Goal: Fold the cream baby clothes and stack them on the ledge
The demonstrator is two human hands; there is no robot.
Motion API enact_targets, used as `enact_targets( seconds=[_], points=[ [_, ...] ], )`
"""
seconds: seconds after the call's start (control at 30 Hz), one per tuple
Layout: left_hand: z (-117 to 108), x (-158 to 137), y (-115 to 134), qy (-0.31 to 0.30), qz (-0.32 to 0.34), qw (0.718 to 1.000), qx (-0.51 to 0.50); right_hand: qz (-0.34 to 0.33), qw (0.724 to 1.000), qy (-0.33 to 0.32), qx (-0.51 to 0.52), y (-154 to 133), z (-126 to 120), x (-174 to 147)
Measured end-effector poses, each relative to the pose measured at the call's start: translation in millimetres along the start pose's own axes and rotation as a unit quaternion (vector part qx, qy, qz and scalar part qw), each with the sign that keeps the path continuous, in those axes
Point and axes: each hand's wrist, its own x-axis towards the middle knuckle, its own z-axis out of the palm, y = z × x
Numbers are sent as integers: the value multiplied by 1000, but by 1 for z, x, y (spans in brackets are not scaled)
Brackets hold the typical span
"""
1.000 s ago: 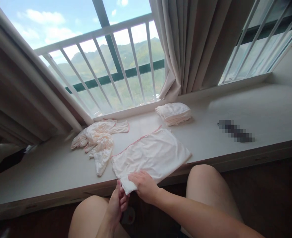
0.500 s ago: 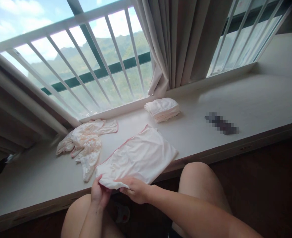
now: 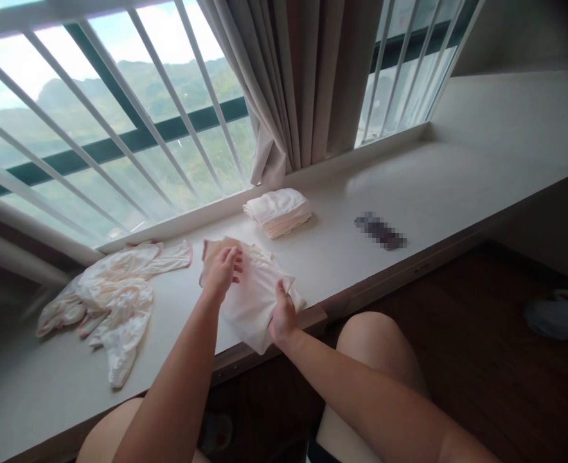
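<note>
A white cloth with pink edging [image 3: 245, 305] lies bunched and partly doubled over on the sill, its near corner hanging at the front edge. My left hand [image 3: 223, 273] is over its far left part, fingers apart, with nothing visible in it. At the cloth's near right side, my right hand [image 3: 283, 315] grips the fabric, thumb on top and the other fingers mostly hidden. Behind the cloth sits a neat stack of folded white cloths [image 3: 279, 212]. To the left, a crumpled heap of white cloth with pink trim [image 3: 120, 289] is spread out.
A blurred dark object [image 3: 380, 231] rests on the right part of the wide window sill [image 3: 438, 173]. Gathered curtains [image 3: 293, 83] hang between barred windows. My knees are below the sill's front edge. A pale bag-like thing [image 3: 561, 315] is on the dark floor at right.
The cloth that lay spread out is now doubled over and smaller. My left hand has moved from its near corner up to its far side. The view has shifted to the right.
</note>
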Motion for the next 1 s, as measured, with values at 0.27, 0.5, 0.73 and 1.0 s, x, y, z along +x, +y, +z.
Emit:
enact_targets(
  seconds=[0.27, 0.5, 0.73, 1.0],
  points=[
    [20, -78, -80, -55, -105, 991, -69, -89, 955, 268, -86, -46, -64, 9],
    [17, -172, -155, -85, -302, 944, -98, -82, 831, 169, -524, -58, -102, 16],
    [34, -163, -142, -88, -277, 934, -206, -113, 713, 103, -684, -44, -107, -12],
    [-5, -197, -158, -84, -301, 904, -291, 133, 896, 173, -387, -31, -131, -81]
  ],
)
